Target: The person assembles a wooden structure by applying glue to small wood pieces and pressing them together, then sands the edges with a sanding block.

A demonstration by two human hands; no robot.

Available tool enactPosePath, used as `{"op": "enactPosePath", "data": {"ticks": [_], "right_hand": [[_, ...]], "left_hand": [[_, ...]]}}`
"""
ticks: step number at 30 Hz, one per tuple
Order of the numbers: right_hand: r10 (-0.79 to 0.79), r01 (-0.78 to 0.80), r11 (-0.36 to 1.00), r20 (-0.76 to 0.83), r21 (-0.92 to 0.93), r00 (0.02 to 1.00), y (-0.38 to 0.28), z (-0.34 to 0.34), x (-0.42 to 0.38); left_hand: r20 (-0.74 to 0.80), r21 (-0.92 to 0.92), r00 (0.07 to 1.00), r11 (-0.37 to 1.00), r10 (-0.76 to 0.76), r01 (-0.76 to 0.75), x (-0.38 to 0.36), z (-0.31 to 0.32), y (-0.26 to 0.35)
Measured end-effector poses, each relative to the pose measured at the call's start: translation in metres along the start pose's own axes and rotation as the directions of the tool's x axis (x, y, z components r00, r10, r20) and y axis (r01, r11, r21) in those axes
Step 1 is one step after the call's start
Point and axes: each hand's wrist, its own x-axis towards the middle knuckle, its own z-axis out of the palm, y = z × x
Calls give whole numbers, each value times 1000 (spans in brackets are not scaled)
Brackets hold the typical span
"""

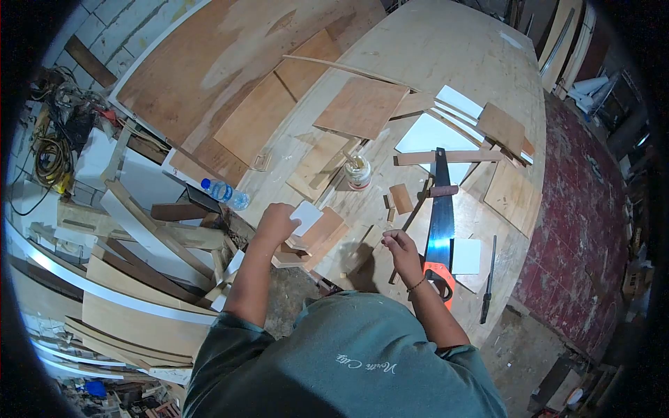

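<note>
My left hand [277,224] is closed on the edge of a small white-faced board [306,219], held over brown wood pieces [326,233] at the table's near edge. My right hand [402,252] is in a pinch above the tabletop; what is between the fingertips, if anything, is too small to name. Just right of it lies a hand saw [441,223] with an orange handle, its blade pointing away from me. A thin dark stick [418,207] and small wood offcuts [400,198] lie beyond my right hand. An open jar [358,175] with a brush handle in it stands farther back.
A plastic water bottle [224,194] lies at the table's left edge. A black-handled slim tool [489,285] and a white square [466,256] lie right of the saw. Plywood panels [362,106] and white boards [432,136] spread behind. Timber scraps [153,237] crowd the left.
</note>
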Motion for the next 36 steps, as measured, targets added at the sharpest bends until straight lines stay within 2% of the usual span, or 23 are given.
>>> {"op": "enactPosePath", "data": {"ticks": [3, 8, 23, 25, 28, 36], "right_hand": [[1, 0, 999, -31, 36, 1000, 0, 2, 0], [-1, 1, 1000, 10, 22, 1000, 4, -2, 0], [-1, 2, 1000, -49, 16, 999, 9, -7, 0], [2, -1, 1000, -55, 11, 998, 11, -8, 0], [9, -9, 1000, -59, 0, 998, 14, -8, 0], [26, -25, 1000, -62, 5, 998, 8, -7, -2]], "left_hand": [[-10, 13, 1000, 1000, 13, -13, 1, 4, -4], [-42, 33, 998, 999, 42, -41, -1, 3, 0], [34, 158, 998, 986, 57, -61, 7, -7, 3], [84, 154, 996, 988, 11, -24, 8, -10, 4], [121, 217, 992, 975, 29, -55, 12, -10, 1], [166, 235, 986, 971, -7, -33, 17, -12, 1]]}}
